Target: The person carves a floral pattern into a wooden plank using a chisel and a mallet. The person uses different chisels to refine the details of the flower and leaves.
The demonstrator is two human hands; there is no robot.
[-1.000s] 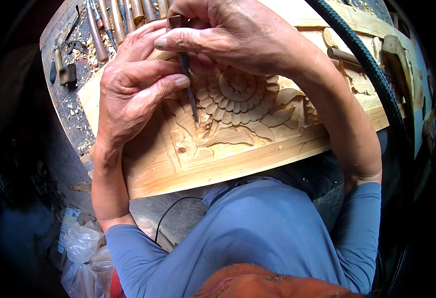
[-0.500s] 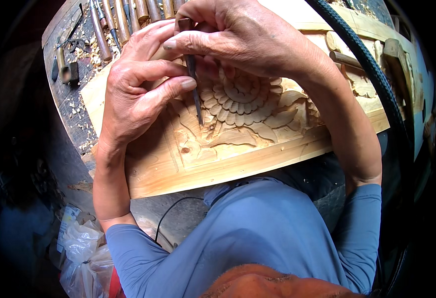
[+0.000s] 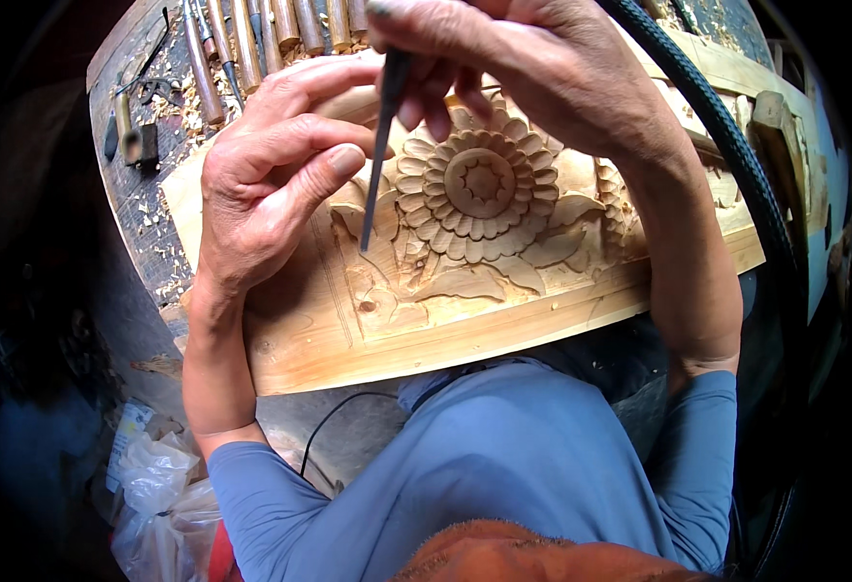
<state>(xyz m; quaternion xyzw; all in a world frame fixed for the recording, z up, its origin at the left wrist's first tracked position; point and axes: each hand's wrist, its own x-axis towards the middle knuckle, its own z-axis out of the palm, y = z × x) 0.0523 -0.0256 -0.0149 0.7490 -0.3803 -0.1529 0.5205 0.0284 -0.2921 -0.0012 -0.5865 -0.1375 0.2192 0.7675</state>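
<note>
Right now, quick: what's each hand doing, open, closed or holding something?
Left hand: loosely open, holding nothing that shows.
Right hand: closed, holding the dark metal chisel.

Here's a blue-grey shirt (image 3: 552, 446), soft and creased, billowing well below the grip! Back from the gripping right hand (image 3: 484, 58), a matching right sleeve (image 3: 702, 456) ends near the elbow; the left sleeve (image 3: 261, 495) wrinkles likewise.

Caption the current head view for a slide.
Right hand holds a slim carving tool over a wooden panel carved with a flower; left hand close by.
</note>
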